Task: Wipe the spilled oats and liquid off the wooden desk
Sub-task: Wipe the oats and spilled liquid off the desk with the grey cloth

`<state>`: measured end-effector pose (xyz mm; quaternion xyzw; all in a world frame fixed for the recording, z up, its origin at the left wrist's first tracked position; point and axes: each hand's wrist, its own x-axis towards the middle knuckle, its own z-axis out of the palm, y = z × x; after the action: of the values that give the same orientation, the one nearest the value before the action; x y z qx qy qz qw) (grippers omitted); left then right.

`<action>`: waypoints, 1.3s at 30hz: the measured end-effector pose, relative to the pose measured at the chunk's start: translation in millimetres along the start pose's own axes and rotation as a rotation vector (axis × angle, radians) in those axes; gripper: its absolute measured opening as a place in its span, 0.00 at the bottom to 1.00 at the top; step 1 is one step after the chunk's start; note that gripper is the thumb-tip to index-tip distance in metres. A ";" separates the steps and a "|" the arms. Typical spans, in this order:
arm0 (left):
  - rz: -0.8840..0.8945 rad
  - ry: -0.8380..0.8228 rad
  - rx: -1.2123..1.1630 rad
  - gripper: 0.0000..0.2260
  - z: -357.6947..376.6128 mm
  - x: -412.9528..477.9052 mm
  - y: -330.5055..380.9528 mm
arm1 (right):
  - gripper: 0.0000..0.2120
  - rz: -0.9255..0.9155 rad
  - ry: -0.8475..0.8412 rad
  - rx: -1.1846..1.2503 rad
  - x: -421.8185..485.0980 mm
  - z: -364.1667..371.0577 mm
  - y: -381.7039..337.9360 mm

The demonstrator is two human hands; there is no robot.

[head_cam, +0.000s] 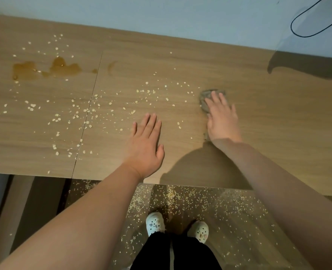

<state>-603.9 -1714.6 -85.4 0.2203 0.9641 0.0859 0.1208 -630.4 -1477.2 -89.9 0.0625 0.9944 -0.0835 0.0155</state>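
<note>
Pale oats (87,112) lie scattered over the left and middle of the wooden desk (278,114). A brown liquid puddle (60,68) sits at the far left, with a small smear (111,67) beside it. My right hand (222,117) presses flat with straight fingers on a grey cloth (205,98), which shows only at the fingertips. The cloth lies at the right edge of the oat patch. My left hand (146,147) rests flat and open on the desk near the front edge, holding nothing.
Many oats (200,203) cover the floor below the desk's front edge, around my feet in white clogs (155,223). A black cable (313,20) loops on the wall at the top right. A seam (87,114) splits the desk surface.
</note>
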 end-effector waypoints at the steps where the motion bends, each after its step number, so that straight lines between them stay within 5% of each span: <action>1: -0.004 0.005 -0.008 0.31 -0.2 0.0 -0.1 | 0.27 0.031 0.019 -0.006 2.5 -3.3 12.1; 7: -0.022 0.021 -0.003 0.31 0.8 -0.1 -0.3 | 0.27 0.251 0.130 0.064 104.9 -5.1 35.2; 12: -0.019 0.028 -0.002 0.30 5.6 0.8 -1.8 | 0.29 0.136 0.059 0.127 171.3 -6.5 7.6; 19: -0.010 0.023 0.003 0.30 4.8 1.1 -1.0 | 0.25 -0.294 -0.011 0.146 66.8 -4.6 16.0; 27: -0.027 0.027 0.003 0.31 3.9 0.4 0.1 | 0.30 0.078 0.044 0.178 130.3 -10.0 18.7; 35: -0.030 0.012 -0.002 0.31 1.3 0.4 1.7 | 0.29 -0.539 -0.103 0.088 34.6 2.6 -11.5; 39: -0.031 0.014 0.010 0.31 1.8 -0.2 1.7 | 0.32 -0.317 -0.081 0.109 62.6 -13.9 38.1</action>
<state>-602.5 -1713.0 -86.7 0.2053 0.9687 0.0807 0.1140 -687.9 -1430.0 -85.0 -0.0978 0.9844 -0.1412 0.0389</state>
